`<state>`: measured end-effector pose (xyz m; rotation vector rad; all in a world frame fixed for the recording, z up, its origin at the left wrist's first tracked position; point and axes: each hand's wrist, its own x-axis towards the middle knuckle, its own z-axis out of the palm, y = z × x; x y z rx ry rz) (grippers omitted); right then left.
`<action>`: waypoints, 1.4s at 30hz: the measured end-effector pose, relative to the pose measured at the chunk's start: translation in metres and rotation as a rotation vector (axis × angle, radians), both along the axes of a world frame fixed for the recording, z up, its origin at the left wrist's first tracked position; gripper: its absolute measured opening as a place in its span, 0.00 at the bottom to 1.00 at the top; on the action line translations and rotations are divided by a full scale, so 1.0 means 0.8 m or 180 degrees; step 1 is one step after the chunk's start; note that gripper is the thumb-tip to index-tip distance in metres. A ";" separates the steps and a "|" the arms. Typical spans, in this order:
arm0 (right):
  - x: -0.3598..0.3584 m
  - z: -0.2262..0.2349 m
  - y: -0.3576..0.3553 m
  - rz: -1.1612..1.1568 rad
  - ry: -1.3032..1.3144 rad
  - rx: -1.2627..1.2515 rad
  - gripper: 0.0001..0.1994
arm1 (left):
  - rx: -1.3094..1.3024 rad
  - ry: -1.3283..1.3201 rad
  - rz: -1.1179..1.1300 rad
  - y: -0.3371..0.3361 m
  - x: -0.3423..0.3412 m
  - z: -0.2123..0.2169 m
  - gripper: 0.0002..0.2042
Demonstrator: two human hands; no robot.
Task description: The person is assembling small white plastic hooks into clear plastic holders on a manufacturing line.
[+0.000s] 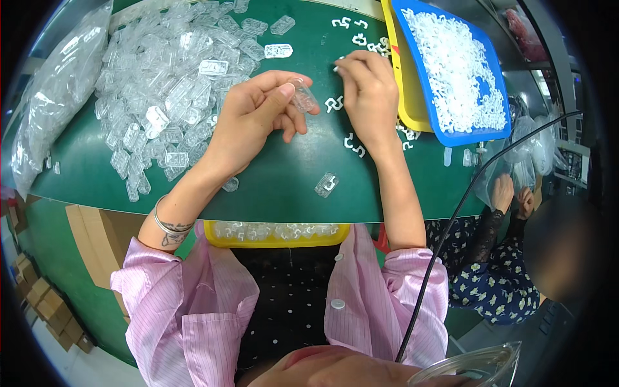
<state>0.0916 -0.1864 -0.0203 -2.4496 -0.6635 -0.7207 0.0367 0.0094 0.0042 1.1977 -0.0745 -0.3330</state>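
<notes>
My left hand [251,119] pinches a clear plastic case [304,97] between thumb and fingers, above the green table. To the right, my right hand [371,84] is closed in a pinch. A bit of white shows at its fingertips, apparently a small white plastic piece [336,68], mostly hidden by the fingers. White hook-shaped pieces [334,104] lie on the table around that hand. Nearer to me rests a single clear case [327,184] with a white hook piece in it. A large heap of clear cases [187,84] spreads left of my left hand.
A blue tray [445,137] full of white hook pieces leans over a yellow tray [412,116] at right. Another yellow tray [277,244] with filled cases sits below the table's front edge. A plastic bag [61,84] lies far left; a black cable [458,213] crosses the right side, near another person's hands [509,193].
</notes>
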 end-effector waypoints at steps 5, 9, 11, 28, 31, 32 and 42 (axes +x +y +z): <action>-0.008 0.025 0.000 -0.0188 -0.0644 0.0607 0.08 | -0.0259 -0.0150 0.0136 -0.008 -0.005 0.003 0.13; -0.042 0.045 0.002 0.0433 0.1875 0.2647 0.07 | -0.0034 -0.0262 0.0082 -0.009 -0.007 -0.003 0.13; -0.053 0.048 0.009 0.0905 0.2305 0.3239 0.06 | 0.0128 -0.0363 0.0125 -0.012 -0.009 -0.005 0.12; -0.069 0.039 0.026 0.0598 0.1323 0.2261 0.04 | 0.0319 -0.0535 0.0187 -0.028 -0.017 -0.003 0.09; -0.065 0.042 0.024 0.0521 0.1559 0.2089 0.05 | 0.0118 -0.0475 0.0182 -0.022 -0.016 -0.001 0.09; -0.064 0.043 0.024 0.0553 0.2094 0.2469 0.05 | 0.0141 -0.0497 0.0162 -0.020 -0.015 0.001 0.08; -0.062 0.037 0.017 0.0742 0.1580 0.1842 0.06 | -0.0093 -0.0415 0.0144 -0.019 -0.013 0.001 0.08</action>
